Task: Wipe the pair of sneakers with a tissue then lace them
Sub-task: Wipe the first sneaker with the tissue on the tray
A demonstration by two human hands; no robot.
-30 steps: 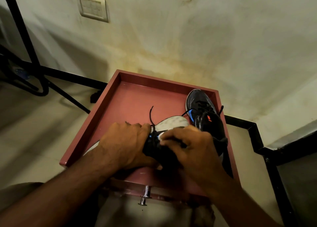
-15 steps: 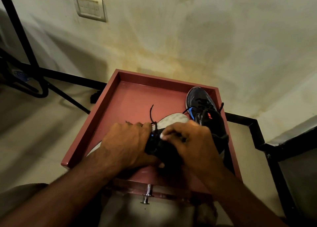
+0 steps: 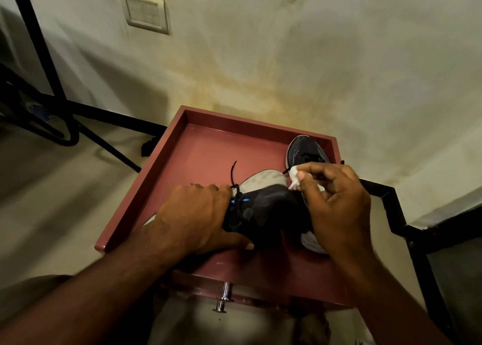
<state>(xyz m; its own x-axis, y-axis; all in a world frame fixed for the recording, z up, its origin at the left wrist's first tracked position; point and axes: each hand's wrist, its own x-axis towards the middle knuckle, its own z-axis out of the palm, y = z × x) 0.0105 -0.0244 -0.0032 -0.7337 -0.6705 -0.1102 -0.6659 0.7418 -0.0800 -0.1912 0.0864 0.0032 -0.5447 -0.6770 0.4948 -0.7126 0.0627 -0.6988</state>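
Stained wall (image 3: 287, 58), wall switch (image 3: 146, 12), perhaps tiled floor (image 3: 47, 188).

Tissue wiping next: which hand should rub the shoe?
The right hand: it already pinches the tissue at the sneaker's toe, while the left hand grips that sneaker to steady it.

left hand (image 3: 194, 221): bare | right hand (image 3: 339, 209): bare | forearms: bare, no sleeves visible | wrists: bare

Two sneakers (image 3: 263, 209) (image 3: 305, 153), one tissue (image 3: 294, 175), one tray (image 3: 208, 151), two hands (image 3: 193, 219) (image 3: 336, 204).
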